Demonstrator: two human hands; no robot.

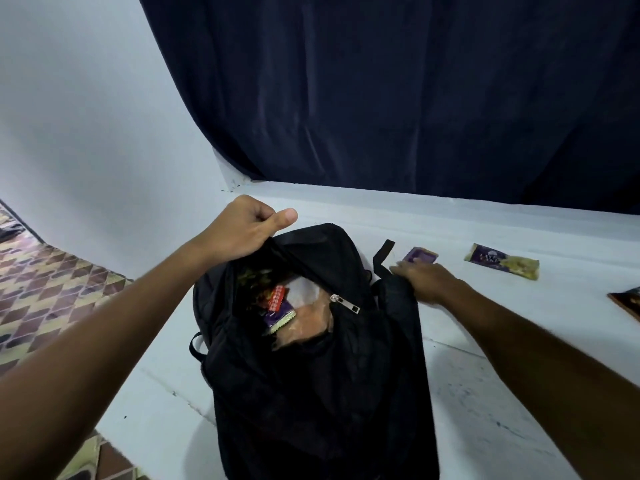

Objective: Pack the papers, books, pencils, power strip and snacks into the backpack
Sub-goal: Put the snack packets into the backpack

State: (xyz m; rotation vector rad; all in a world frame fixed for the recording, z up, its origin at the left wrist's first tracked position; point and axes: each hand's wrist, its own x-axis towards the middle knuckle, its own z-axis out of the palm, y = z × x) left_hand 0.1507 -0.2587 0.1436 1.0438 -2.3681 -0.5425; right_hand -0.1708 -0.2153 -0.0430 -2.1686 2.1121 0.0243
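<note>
Backpack point(311, 393): black, lying on the white surface point(502, 393), main opening unzipped and facing away from the person; metal zipper pull point(344, 304) rests at the opening's near edge.
Inside the bag: a red packet point(277, 297), a purple packet point(278, 315), some white paper point(304, 289) and an orange-brown item under clear plastic point(308, 323); further contents too dark to make out.
Left hand point(242, 230): at the bag's far left rim, fingers curled tight on the black fabric, thumb stretched out over the top, holding the opening up.
Right hand point(424, 280): low over the surface just right of the bag, palm down, blurred; fingers look extended and close together, tips at a small purple snack packet point(420, 254). Cannot tell whether they touch it.
Strap point(382, 256): black loop sticking up between bag and right hand.
Other snacks: a longer purple-and-yellow packet point(502, 261) lies farther right, well apart from the bag.
Right edge: corner of a dark flat item point(627, 301), cut off by the frame.
Background: dark blue curtain point(398, 91), white wall point(86, 116), patterned floor point(45, 282) at left.
</note>
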